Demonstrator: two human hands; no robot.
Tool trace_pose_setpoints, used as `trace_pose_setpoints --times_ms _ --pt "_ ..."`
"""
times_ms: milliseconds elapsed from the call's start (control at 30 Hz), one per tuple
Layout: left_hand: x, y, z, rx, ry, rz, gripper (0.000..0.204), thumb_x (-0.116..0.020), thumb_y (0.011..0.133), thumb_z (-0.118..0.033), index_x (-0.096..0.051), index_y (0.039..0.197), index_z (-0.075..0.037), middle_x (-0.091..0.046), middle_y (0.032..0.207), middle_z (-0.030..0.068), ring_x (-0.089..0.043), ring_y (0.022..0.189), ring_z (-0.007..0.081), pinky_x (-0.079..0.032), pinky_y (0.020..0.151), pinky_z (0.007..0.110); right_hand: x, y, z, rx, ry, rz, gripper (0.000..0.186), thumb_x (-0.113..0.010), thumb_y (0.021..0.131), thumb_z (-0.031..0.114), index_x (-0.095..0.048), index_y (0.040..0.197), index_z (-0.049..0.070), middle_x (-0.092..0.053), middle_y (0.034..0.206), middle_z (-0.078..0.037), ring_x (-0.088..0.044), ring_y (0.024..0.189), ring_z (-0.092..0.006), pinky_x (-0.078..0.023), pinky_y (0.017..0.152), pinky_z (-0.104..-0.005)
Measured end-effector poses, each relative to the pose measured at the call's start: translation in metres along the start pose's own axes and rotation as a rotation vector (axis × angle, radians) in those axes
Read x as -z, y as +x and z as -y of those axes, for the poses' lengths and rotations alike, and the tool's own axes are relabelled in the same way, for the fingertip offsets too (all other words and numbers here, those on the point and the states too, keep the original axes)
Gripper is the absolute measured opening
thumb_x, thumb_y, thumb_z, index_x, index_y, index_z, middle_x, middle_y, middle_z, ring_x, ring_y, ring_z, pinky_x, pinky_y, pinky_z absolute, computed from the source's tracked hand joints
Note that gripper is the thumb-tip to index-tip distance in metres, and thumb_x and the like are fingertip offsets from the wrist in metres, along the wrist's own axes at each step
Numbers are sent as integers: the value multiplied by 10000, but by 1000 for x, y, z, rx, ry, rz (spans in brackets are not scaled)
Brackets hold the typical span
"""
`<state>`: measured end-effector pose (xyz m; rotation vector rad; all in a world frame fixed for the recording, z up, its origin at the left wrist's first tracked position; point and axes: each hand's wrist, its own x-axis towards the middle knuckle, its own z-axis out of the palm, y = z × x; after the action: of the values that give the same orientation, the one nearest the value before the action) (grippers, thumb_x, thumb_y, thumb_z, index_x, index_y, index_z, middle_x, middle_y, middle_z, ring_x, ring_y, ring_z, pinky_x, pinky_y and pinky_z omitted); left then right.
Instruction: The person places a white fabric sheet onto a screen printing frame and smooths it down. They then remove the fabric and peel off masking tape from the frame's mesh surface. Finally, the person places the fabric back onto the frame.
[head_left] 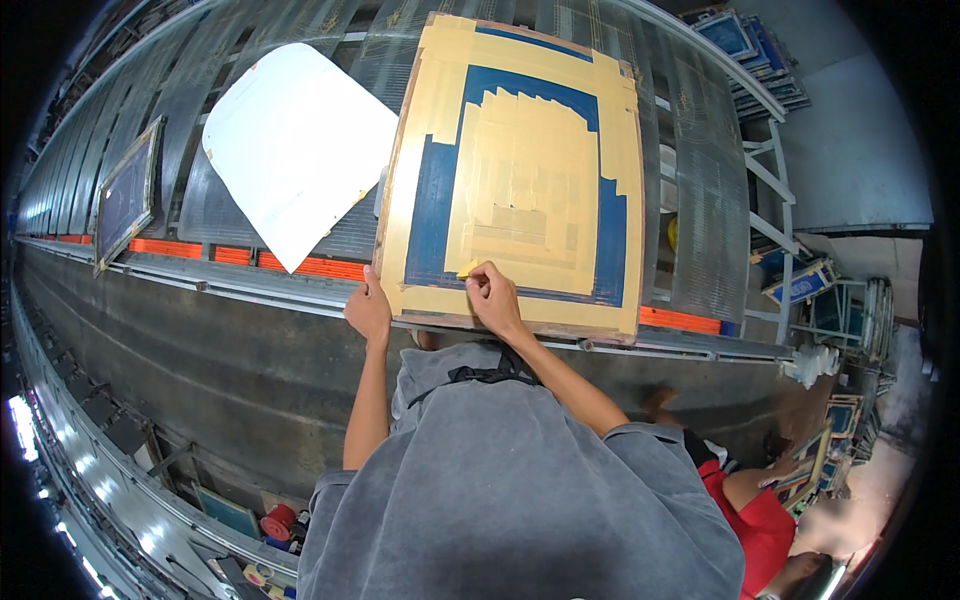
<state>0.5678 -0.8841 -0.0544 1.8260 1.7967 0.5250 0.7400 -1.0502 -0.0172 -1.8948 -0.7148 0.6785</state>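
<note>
Steadily, the left hand (369, 309) is clasping a taped, wood-framed screen (515, 180) at its lower left edge, while the right hand (494, 303) is pinching a small yellow piece (467, 270) over its lower part. The screen is lying on a slatted rack (710, 200); a white sheet (300, 140) is resting just left.

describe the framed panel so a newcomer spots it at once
On the long slatted table, look just right of the large white sheet. The framed panel lies there, the left hand at its near-left corner. Unlike the white sheet, it is mostly covered in pale yellow tape, with a stepped blue band around the middle.
</note>
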Motion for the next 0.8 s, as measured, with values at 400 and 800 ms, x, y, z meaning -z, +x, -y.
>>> trace_pose_setpoints --times_ms 400,800 --pt "0 -3 -7 6 0 7 734 -465 1018 -571 -700 682 37 -617 630 268 -600 593 442 -425 606 528 -39 13 -9 -337 110 -299 175 -682 853 121 -537 910 41 -636 624 -85 -628 496 -218 -501 531 -385" --pt "0 -2 -9 -7 36 -43 712 -478 1016 -557 -726 702 33 -605 603 265 -596 570 433 -417 588 524 -19 12 -32 -206 66 -113 325 -696 896 114 -436 1075 34 -611 730 -129 -673 699 -297 -497 651 -433"
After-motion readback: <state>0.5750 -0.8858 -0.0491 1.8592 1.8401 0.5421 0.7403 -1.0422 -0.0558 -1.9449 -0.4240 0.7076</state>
